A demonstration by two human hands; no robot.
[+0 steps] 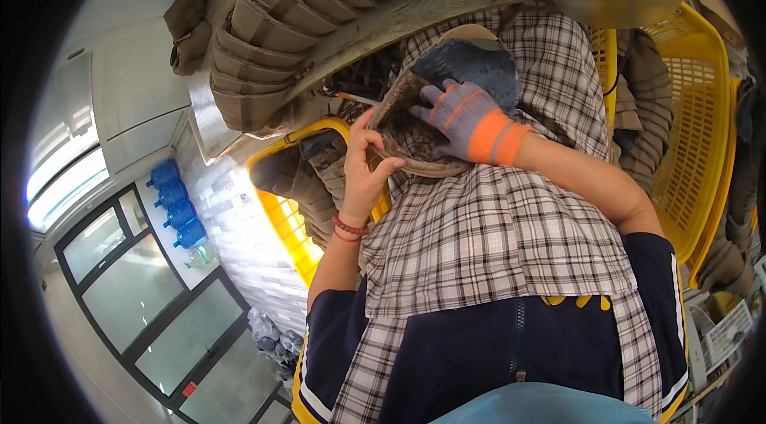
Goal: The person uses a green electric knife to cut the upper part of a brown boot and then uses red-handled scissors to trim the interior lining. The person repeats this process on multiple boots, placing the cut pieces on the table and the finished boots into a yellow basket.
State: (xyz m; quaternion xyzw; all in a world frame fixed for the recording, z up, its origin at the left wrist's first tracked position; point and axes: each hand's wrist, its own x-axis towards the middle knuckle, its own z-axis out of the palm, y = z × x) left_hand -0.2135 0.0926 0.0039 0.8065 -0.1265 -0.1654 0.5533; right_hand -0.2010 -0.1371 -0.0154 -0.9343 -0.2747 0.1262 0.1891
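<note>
Over my lap lies a fuzzy-lined brown boot upper (pixel 419 134), its inside facing up, with a dark grey-blue part (pixel 471 69) at its far end. My bare left hand (pixel 367 161), a red bead bracelet at its wrist, closes around the near left edge, the thumb on the rim and the fingers along the outer side. My right hand (pixel 471 122) wears a grey glove with an orange cuff. It lies on the fuzzy lining, fingers spread apart and fingertips partly sunk in the pile.
A long row of nested brown uppers (pixel 275 21) rests along a wooden bench edge (pixel 415 9) ahead. Yellow plastic baskets (pixel 690 129) with more brown pieces stand at both sides. A checked apron (pixel 455 240) covers my lap. Blue water jugs (pixel 171 197) stand far left.
</note>
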